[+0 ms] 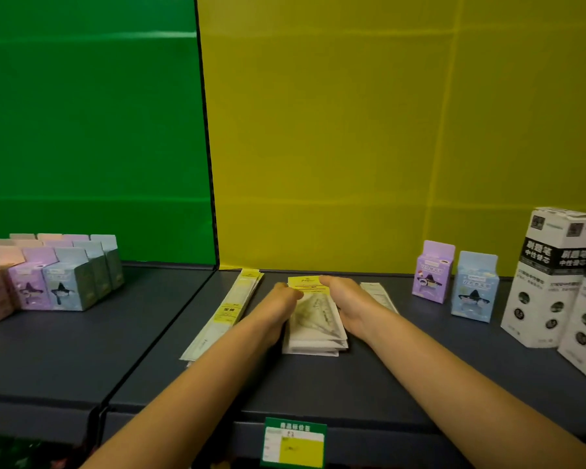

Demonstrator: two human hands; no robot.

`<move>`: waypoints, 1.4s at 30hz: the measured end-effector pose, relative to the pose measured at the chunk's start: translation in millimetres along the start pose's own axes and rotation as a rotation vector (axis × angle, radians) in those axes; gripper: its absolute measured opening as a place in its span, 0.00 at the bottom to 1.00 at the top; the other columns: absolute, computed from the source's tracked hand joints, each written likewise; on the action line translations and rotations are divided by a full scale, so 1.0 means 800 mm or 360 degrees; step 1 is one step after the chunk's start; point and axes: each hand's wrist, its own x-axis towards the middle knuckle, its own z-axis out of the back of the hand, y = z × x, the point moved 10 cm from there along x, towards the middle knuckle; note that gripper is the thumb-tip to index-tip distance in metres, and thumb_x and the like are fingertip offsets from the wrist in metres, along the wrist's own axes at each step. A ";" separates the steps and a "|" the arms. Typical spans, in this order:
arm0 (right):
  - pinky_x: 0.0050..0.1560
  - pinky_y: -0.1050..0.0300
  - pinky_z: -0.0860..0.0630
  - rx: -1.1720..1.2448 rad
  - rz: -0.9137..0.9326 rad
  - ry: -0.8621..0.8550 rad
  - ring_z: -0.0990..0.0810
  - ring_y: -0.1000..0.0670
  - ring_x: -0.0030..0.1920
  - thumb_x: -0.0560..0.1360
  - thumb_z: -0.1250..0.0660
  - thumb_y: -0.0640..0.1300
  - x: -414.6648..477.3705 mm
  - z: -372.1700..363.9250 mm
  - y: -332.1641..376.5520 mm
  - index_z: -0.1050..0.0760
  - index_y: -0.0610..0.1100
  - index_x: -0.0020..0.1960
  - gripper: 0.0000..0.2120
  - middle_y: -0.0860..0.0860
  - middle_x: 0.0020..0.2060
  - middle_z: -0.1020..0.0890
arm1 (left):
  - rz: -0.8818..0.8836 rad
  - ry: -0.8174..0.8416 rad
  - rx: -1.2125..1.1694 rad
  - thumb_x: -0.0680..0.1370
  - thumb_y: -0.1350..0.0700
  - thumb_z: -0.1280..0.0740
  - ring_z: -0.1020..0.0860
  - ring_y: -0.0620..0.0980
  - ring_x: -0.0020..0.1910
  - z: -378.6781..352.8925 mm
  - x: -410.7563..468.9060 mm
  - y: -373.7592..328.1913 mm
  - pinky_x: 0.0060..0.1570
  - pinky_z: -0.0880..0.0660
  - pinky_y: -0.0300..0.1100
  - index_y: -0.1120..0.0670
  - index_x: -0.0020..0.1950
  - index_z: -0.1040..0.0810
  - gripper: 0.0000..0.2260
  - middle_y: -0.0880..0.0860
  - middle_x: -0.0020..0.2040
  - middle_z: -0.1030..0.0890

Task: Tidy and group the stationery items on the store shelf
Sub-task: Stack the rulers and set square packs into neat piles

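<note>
A stack of flat clear packets with yellow headers (313, 319), holding set squares, lies in the middle of the dark shelf (386, 384). My left hand (278, 302) presses against the stack's left edge and my right hand (347, 301) against its right edge, so both hands grip it from the sides. A pile of long narrow ruler packets (225, 314) lies just left of my left forearm. Another slim packet (378, 296) shows behind my right hand, partly hidden.
Pastel small boxes (55, 275) are grouped at the left on the neighbouring shelf. A purple box (432, 272) and a blue box (475, 287) stand at the right, beside tall white refill boxes (548, 282). A green price tag (293, 443) hangs on the front edge.
</note>
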 end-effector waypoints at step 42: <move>0.59 0.56 0.32 0.0067 -0.0016 -0.0207 0.28 0.48 0.58 0.80 0.49 0.41 -0.005 -0.166 0.027 0.39 0.38 0.70 0.19 0.46 0.61 0.28 | -0.0115 0.0047 0.0356 0.79 0.50 0.45 0.31 0.57 0.66 0.150 0.018 0.013 0.59 0.35 0.43 0.59 0.72 0.41 0.24 0.58 0.70 0.32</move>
